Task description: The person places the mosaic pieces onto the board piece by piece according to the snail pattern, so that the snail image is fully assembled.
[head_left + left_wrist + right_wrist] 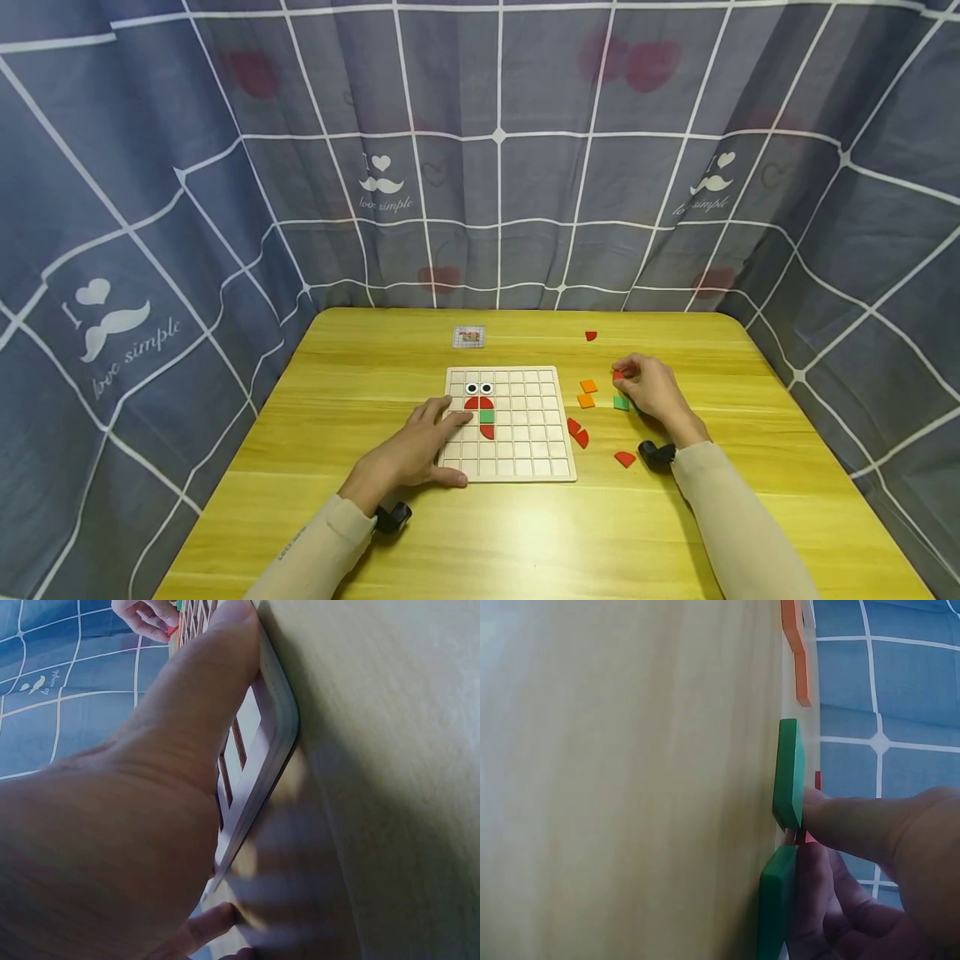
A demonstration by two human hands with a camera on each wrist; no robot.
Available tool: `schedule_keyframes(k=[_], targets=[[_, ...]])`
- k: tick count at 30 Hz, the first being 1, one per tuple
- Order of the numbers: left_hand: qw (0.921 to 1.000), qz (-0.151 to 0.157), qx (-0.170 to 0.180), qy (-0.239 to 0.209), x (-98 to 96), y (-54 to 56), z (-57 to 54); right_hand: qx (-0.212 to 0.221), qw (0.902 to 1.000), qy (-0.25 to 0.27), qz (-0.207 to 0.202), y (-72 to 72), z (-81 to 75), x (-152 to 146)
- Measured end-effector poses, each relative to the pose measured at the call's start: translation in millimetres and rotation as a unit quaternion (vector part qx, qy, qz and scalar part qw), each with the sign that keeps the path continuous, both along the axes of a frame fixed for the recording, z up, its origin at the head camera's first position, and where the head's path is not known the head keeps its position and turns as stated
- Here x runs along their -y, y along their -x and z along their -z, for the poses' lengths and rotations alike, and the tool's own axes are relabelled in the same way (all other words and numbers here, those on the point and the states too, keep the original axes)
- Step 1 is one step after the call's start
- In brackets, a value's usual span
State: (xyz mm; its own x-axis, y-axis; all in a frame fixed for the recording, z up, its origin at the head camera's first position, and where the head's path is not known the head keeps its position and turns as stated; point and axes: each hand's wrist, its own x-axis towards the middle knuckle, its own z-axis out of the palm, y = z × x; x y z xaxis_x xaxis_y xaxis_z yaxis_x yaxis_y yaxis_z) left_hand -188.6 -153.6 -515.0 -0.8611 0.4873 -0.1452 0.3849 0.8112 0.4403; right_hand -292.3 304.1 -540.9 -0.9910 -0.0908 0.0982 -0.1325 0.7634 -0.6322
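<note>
My left hand (416, 446) rests over the left edge of a pale gridded board (536, 462), fingers spread and the thumb near its front corner. On the board are two white eye tiles (471, 388), red quarter-round pieces (487, 432) and a green square (487, 416). To the right of the board, my right hand (654, 390) pinches a red piece (618, 375) between thumb and fingers, low at the table; the fingers hide most of it. Two green tiles (788, 772) lie right by those fingertips in the right wrist view.
Two orange squares (586, 401) and several loose red quarter-round pieces (625, 458) lie between the board and my right arm. Another red piece (591, 336) is farther back. A small picture card (468, 337) lies behind the board. A blue checked curtain (540, 183) surrounds the table's far side.
</note>
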Motion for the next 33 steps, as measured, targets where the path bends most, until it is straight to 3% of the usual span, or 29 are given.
schedule_keyframes(k=[14,21,33], targets=[[1.0000,0.005,-0.005,0.000,1.2,0.3,1.2,-0.043,0.9989,0.016,-0.013,-3.5,-3.6,12.2],[1.0000,0.003,-0.001,0.001,0.9,-0.1,-0.5,-0.063,0.9965,0.016,-0.053,-2.5,-9.5,31.3],[1.0000,0.002,0.000,0.002,0.6,-0.5,-0.2,-0.037,0.9920,0.048,-0.111,-4.9,-17.2,76.3]])
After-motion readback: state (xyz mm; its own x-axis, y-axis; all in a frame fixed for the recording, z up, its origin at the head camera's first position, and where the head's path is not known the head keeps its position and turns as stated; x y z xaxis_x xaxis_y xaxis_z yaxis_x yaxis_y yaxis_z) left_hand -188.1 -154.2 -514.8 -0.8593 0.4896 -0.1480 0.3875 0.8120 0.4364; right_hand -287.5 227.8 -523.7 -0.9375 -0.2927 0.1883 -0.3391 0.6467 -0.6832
